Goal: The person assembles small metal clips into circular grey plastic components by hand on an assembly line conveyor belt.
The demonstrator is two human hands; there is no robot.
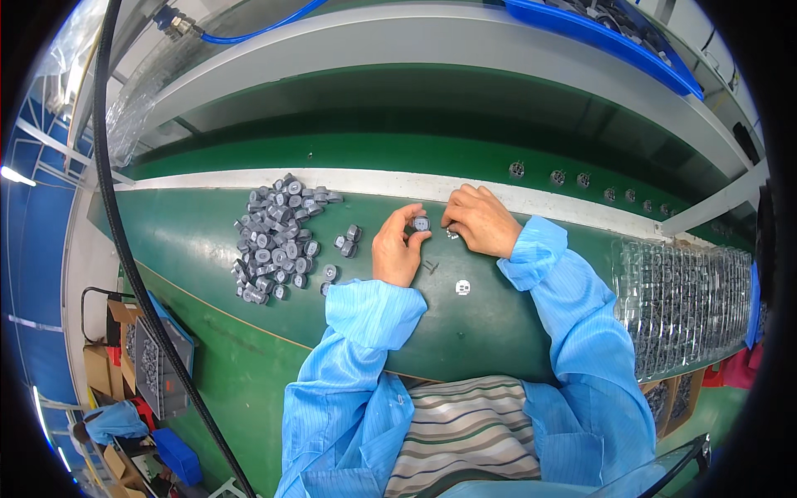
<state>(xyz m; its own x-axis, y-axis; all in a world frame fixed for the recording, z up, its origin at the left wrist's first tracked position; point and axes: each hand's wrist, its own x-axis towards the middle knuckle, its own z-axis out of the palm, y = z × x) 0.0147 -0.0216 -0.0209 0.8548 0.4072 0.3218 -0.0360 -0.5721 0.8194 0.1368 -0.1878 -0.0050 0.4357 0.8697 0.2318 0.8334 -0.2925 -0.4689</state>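
Between thumb and fingers, my left hand [397, 250] holds a small grey round plastic part [422, 223] just above the green table. Close by on the right, my right hand [483, 221] is pinched down at the table beside a small white-and-dark piece [452, 233]; whether the fingertips grip it is hidden. A flat white round piece [462, 287] with cut-outs lies in front of the hands. Small dark slivers [430, 266] rest between the two wrists. Left of my left hand are a few loose grey round parts [349, 241] and a large heap of them [278, 241].
A clear plastic tray [681, 307] with many pockets of parts covers the table's right end. Several small round parts [558, 178] line the ledge behind the white strip [374, 180]. A blue tray [606, 41] sits overhead; a black cable [112, 216] hangs at left. Another person [116, 422] is at lower left.
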